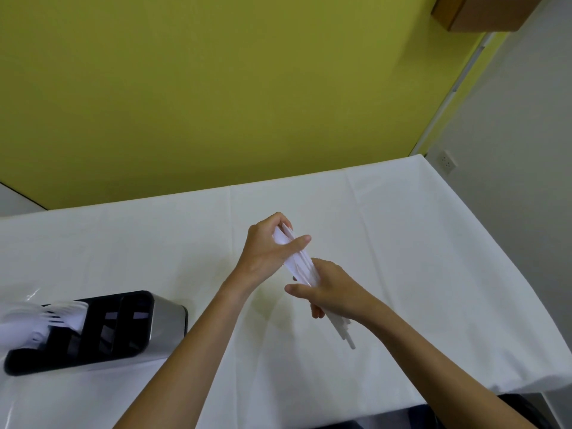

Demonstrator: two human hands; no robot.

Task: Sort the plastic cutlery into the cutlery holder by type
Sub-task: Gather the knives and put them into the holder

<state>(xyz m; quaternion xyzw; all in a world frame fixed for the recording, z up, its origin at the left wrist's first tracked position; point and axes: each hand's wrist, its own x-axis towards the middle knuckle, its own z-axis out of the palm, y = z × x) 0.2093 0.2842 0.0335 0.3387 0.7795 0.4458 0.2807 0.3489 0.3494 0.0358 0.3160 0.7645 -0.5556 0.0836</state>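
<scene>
**Both grips clamped on cutlery bundle**

The left grip (269, 247) pinched the far end of the plastic cutlery bundle (296, 264). The right grip (332, 291) curled round its near half. The cutlery holder (130, 323) stood well left of both, on the tabletop (402, 243).

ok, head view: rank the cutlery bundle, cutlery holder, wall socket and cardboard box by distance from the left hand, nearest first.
1. cutlery bundle: gripped in the left hand itself.
2. cutlery holder: on the table, off to the left.
3. wall socket: past the table's far right corner.
4. cardboard box: high up, top right.
</scene>
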